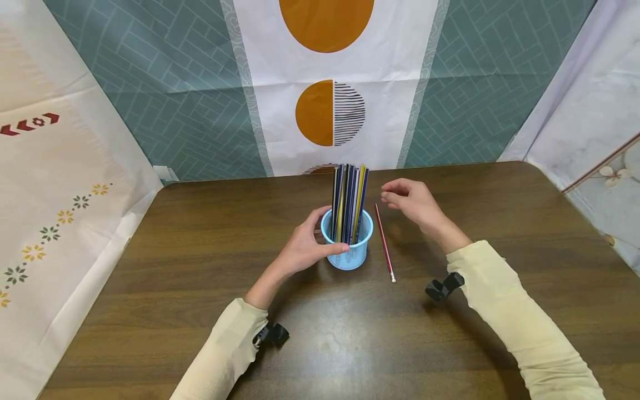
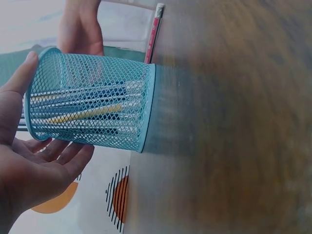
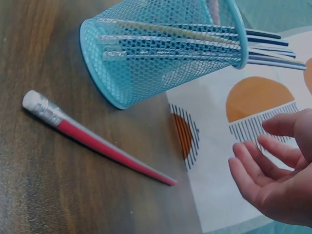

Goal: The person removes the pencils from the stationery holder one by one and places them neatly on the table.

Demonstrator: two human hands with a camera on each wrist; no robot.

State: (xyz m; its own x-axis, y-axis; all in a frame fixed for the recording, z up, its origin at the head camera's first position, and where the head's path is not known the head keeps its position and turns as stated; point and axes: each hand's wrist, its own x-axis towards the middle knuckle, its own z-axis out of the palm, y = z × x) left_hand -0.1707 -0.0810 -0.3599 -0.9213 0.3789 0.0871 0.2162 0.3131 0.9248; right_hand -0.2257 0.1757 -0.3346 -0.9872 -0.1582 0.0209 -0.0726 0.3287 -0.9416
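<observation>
A light blue mesh pencil cup (image 1: 348, 258) stands upright on the table, holding several pencils (image 1: 350, 200), dark blue, black, white and yellow. My left hand (image 1: 309, 243) grips it from the left, thumb across the front of the rim and fingers round the far side; the left wrist view shows the mesh wall (image 2: 97, 97) between them. To the cup's right lies a red pencil (image 1: 384, 241) on the table, its white eraser (image 3: 32, 100) toward me. Above and right of that pencil hovers my right hand (image 1: 407, 201), fingers loosely bent with nothing between them.
The brown wooden table (image 1: 200, 266) ends at the back against a patterned cloth (image 1: 200, 83) with orange circles. Dark wrist mounts (image 1: 272, 335) sit at both cream sleeves (image 1: 515, 311). Pale cloths (image 1: 50, 183) hang at the left and right sides.
</observation>
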